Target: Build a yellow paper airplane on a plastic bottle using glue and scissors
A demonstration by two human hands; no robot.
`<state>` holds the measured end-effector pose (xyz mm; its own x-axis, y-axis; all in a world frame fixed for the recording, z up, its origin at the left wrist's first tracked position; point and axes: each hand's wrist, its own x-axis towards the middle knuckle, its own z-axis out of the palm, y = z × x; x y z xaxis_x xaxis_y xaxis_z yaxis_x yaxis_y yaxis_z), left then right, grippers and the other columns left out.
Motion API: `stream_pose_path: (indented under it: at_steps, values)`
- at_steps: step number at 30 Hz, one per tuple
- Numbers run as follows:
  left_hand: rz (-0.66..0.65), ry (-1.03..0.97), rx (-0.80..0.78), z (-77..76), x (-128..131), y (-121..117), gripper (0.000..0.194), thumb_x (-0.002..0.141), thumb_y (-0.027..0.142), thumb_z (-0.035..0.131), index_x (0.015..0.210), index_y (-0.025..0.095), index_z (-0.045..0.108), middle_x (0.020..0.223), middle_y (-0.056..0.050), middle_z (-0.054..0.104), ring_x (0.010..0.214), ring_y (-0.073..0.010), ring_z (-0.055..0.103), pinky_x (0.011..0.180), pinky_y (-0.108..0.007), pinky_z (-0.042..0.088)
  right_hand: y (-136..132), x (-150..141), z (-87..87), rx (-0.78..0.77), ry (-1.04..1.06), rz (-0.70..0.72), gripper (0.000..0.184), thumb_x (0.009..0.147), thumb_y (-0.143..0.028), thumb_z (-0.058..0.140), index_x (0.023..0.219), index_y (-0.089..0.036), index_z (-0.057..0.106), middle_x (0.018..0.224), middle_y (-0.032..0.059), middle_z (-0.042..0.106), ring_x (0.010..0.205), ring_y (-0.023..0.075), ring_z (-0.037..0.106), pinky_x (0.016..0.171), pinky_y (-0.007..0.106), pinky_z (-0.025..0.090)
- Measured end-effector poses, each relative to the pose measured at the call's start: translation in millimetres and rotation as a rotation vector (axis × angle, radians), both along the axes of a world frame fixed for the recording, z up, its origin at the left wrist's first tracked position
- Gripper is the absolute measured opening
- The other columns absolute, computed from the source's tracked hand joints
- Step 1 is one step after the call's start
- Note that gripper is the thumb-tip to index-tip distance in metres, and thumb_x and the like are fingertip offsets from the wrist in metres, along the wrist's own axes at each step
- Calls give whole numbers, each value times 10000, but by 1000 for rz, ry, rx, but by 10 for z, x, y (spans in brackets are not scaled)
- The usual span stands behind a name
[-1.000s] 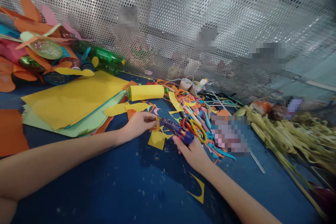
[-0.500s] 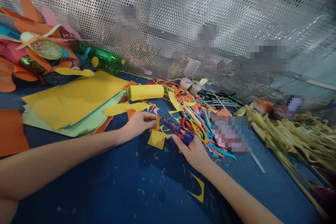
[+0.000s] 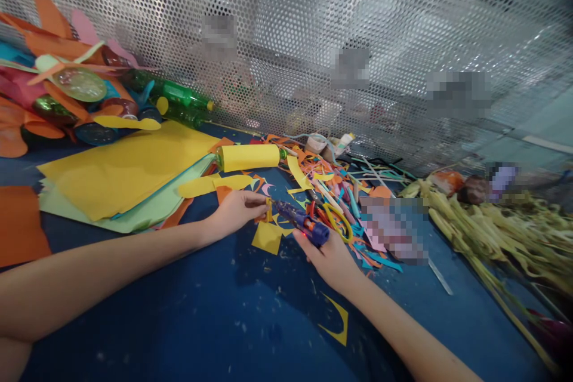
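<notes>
My right hand (image 3: 329,259) is closed round a blue hot glue gun (image 3: 302,224), whose small red light is lit. Its nozzle points left, at or very near a small yellow paper piece (image 3: 268,209) pinched upright between the fingertips of my left hand (image 3: 235,213). I cannot tell whether nozzle and paper touch. Just below lies a yellow paper scrap (image 3: 267,238) on the blue table (image 3: 201,316). Beyond my hands rests a green bottle wrapped in yellow paper (image 3: 250,157), lying on its side. Scissors with yellow and red handles (image 3: 338,221) lie behind the glue gun.
Yellow and pale green sheets (image 3: 134,167) are stacked at left, near paper-trimmed bottles (image 3: 80,83). Coloured paper scraps (image 3: 322,173) pile up behind my right hand. Dried husks (image 3: 492,233) cover the right side. A perforated metal screen (image 3: 286,30) closes off the back.
The glue gun and my right hand have shifted very slightly left. My left hand keeps its pinch on the yellow paper piece in the same place.
</notes>
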<state>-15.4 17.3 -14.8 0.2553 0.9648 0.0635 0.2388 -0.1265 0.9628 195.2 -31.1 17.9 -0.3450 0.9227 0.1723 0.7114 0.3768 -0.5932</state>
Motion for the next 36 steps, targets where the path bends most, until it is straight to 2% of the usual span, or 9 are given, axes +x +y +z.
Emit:
stream_pose_path:
  at_steps: [9,18,25,30,36]
  values:
    - [24,-12,-15,1,-9,7,220,729,272,588,881,157,697,851,-33,710,793,-172,651,735,-246,508,-3,8,-7,-33,-22,-2,303,857,-430,430,679,-196,501,499,-13,505,542,162,547,559,265,406]
    - [-10,-6,-12,17,11,-10,191,736,257,574,834,155,701,769,-22,707,719,-160,652,693,-235,513,2,3,1,-37,-4,-17,298,851,-434,439,680,-195,491,516,-12,511,543,157,542,559,260,404]
    - [-1,-43,-15,-17,-18,13,209,746,269,583,892,172,697,844,-16,713,774,-158,660,740,-237,514,-4,0,4,-10,-20,6,285,853,-415,443,675,-196,477,545,-10,525,553,151,535,562,258,398]
    - [64,-57,-27,-35,-23,22,196,738,265,605,882,169,696,794,-12,716,758,-151,662,753,-243,520,-3,-1,-8,18,-37,27,290,856,-409,441,664,-194,463,573,-13,528,561,145,522,562,259,393]
    - [103,-89,-24,-33,-30,16,223,729,292,624,901,167,689,850,-19,713,782,-164,656,761,-257,516,-6,-2,11,19,-50,30,295,856,-406,442,656,-191,472,606,-4,545,576,145,524,558,257,391]
